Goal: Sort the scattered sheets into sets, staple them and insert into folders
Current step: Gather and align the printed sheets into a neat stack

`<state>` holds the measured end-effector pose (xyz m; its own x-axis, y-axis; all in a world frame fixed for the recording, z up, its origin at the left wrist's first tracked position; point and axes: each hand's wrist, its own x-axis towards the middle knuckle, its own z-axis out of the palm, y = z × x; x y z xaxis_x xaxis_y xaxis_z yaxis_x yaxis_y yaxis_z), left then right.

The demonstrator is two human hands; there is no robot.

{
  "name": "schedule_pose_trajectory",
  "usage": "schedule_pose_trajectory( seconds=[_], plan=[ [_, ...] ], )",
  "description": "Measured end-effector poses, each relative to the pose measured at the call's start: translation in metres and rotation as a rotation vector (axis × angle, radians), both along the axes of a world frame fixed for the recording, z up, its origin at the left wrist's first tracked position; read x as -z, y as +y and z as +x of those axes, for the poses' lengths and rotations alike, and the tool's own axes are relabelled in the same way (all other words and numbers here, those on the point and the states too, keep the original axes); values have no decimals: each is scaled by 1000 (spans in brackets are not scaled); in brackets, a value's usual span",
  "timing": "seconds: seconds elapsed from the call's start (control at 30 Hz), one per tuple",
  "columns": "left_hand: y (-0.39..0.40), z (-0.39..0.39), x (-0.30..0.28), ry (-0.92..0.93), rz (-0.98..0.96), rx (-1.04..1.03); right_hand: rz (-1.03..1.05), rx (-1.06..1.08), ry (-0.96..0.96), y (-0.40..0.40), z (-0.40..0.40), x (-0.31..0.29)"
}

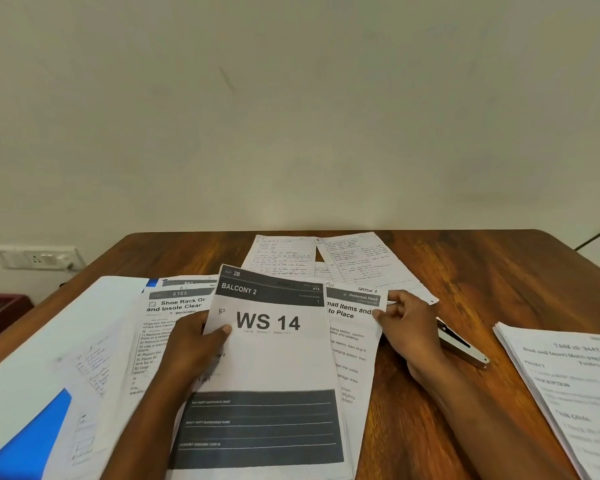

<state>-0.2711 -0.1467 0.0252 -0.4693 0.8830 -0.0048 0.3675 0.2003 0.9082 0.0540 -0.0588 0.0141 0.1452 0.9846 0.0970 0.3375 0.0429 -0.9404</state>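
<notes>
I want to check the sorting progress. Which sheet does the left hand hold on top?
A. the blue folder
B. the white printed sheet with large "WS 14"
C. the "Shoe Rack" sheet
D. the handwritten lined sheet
B: the left hand pinches the white printed sheet with large "WS 14", thumb on its left edge.

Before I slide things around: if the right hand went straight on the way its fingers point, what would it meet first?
The right hand points left across the "Dexterous Hand" sheet it pinches; next would likely be the WS 14 sheet, though depth is unclear.
</notes>
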Motion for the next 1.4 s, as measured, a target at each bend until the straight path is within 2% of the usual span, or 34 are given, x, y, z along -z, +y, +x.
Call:
schedule_pose_trajectory(
  seconds=[0.43,0.67,0.93,1.4],
  plan=[
    [-1,-11,-1,-69,13,-11,6,-7,92,1,0,3],
    [-4,-3,-5,-77,63,50,53,-67,316,-9,-8,-10],
    [-3,10,-3,-60,120,88,-12,-128,485,-9,-18,-10],
    [0,23,-2,-45,175,94,-45,-118,496,-15,-21,-14]
  ],
)
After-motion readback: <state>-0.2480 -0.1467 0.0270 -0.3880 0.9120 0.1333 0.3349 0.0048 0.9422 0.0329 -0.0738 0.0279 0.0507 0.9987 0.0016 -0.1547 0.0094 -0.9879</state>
